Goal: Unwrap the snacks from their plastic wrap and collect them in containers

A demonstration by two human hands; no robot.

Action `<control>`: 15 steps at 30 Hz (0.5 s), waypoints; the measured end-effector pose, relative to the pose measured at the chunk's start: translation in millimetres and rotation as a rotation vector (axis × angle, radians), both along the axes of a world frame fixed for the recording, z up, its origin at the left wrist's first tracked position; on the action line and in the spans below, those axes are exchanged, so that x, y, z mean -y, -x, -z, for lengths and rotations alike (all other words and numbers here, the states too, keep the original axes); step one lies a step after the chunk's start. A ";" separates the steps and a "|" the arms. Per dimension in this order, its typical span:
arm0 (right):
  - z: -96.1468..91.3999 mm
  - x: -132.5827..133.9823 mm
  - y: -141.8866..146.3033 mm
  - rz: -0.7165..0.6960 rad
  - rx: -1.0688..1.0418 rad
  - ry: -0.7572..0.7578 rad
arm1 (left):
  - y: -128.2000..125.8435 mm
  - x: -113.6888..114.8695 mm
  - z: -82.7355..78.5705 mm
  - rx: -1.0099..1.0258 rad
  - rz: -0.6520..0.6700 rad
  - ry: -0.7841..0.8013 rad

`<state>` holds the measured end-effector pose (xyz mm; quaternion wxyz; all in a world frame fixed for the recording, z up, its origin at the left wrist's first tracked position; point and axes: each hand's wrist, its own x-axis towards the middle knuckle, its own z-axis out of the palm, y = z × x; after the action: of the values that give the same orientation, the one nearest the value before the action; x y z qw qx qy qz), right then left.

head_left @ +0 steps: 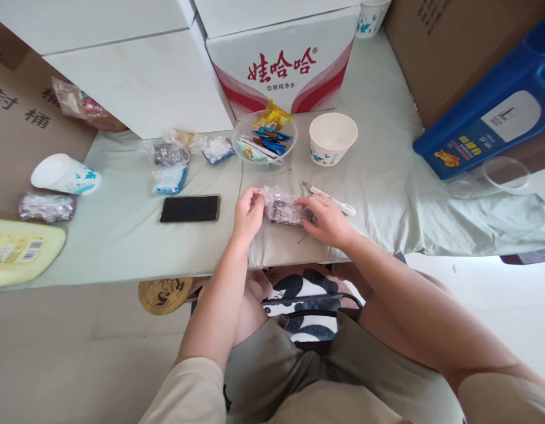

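A small dark block in clear plastic wrap lies on the cloth-covered table in front of me. My left hand pinches the loose wrap at its left end. On its right side, my right hand rests with bent fingers touching the wrap; the fingers are apart. Just behind my right hand lies a thin white tool with a grey tip, partly covered by the hand. A black phone lies flat to the left of my left hand.
Behind the block stand a clear bowl of wrapped packets and a white paper tub. Several wrapped bundles lie left. A paper cup tips over at far left. A blue bottle leans at right; a white carton stands behind.
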<state>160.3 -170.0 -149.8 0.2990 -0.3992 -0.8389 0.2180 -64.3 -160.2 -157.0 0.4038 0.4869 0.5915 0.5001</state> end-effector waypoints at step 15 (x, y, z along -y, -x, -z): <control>-13.3 -10.3 -29.3 0.311 -0.112 0.025 | 13.6 -5.1 -13.2 0.347 -0.290 0.141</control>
<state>189.6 -159.8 -136.4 0.3707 -0.5151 -0.7462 0.2013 -77.9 -155.1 -143.8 0.4565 0.2742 0.6105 0.5862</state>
